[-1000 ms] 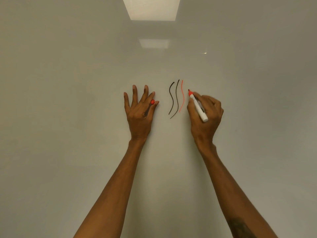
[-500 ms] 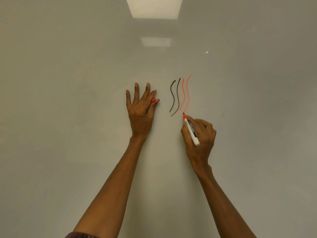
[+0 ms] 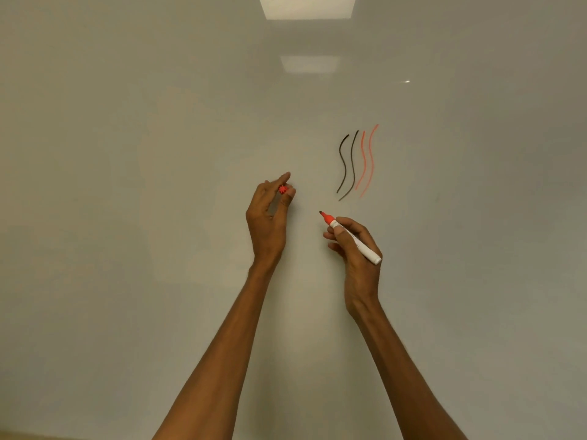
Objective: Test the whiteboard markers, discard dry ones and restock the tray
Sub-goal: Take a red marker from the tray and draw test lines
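A whiteboard [image 3: 127, 217] fills the view. On it stand two black wavy lines [image 3: 346, 166] and, just to their right, two red wavy lines [image 3: 368, 160]. My right hand [image 3: 357, 249] grips an uncapped red marker [image 3: 352, 238], white barrel, tip pointing up-left and off the board, below the lines. My left hand [image 3: 268, 217] is lifted off the board to the left of the lines and pinches the marker's red cap [image 3: 282, 189] between thumb and fingers.
Ceiling light panels reflect in the glossy board at the top [image 3: 306, 6]. No tray or other markers are in view. A thin strip of a tan edge [image 3: 47, 436] shows at the bottom left.
My right hand finished the second red line, then dropped and pulled the marker tip off the board. My left hand lifted from lying flat on the board and curled round the cap.
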The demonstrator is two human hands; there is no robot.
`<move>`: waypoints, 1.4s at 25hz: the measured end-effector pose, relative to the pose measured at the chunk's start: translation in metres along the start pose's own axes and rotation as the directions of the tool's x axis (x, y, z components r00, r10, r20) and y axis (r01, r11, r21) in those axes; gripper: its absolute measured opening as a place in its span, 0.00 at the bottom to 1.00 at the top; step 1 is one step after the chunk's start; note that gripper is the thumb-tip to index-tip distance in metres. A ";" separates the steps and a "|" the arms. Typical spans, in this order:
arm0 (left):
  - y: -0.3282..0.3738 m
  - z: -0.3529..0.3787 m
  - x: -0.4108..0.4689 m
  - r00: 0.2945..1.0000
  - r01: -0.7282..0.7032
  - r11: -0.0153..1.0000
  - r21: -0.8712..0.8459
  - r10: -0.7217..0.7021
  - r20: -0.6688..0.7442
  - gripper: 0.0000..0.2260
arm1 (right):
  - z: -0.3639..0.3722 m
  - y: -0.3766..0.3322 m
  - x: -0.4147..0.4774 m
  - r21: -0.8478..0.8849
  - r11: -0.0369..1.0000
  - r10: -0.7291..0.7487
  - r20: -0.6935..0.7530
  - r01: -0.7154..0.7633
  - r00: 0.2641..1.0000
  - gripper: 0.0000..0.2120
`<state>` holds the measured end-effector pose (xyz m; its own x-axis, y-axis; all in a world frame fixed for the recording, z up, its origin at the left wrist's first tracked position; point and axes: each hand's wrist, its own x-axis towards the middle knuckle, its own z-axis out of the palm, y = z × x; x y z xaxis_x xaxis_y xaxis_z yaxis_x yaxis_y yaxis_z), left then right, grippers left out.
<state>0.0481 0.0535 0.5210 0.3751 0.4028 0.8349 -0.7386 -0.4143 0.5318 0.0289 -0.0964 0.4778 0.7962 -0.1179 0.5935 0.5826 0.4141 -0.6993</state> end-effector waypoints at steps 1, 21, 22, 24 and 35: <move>0.003 -0.006 -0.006 0.997 0.071 0.995 -0.064 -0.072 -0.015 0.17 | 0.004 0.005 -0.006 0.039 0.998 0.041 0.027 -0.042 0.999 0.09; -0.028 -0.077 -0.092 0.812 0.519 0.744 -0.421 -0.582 -0.028 0.13 | 0.054 0.072 -0.076 0.001 0.967 0.253 0.157 -0.256 0.955 0.08; -0.029 -0.080 -0.094 0.810 0.522 0.746 -0.414 -0.586 -0.036 0.13 | 0.055 0.074 -0.078 0.005 0.964 0.263 0.153 -0.267 0.953 0.08; -0.032 -0.086 -0.097 0.798 0.524 0.748 -0.408 -0.598 -0.072 0.12 | 0.060 0.078 -0.082 0.002 0.961 0.273 0.152 -0.277 0.950 0.08; -0.066 -0.131 -0.122 0.719 0.563 0.734 -0.381 -0.662 -0.212 0.10 | 0.093 0.118 -0.121 0.016 0.931 0.358 0.158 -0.365 0.920 0.07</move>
<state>-0.0229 0.1384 0.3652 0.6399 0.7369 0.2182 -0.5439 0.2337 0.8059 -0.0143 0.0503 0.3602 0.9155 0.1827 0.3585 0.2489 0.4430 -0.8613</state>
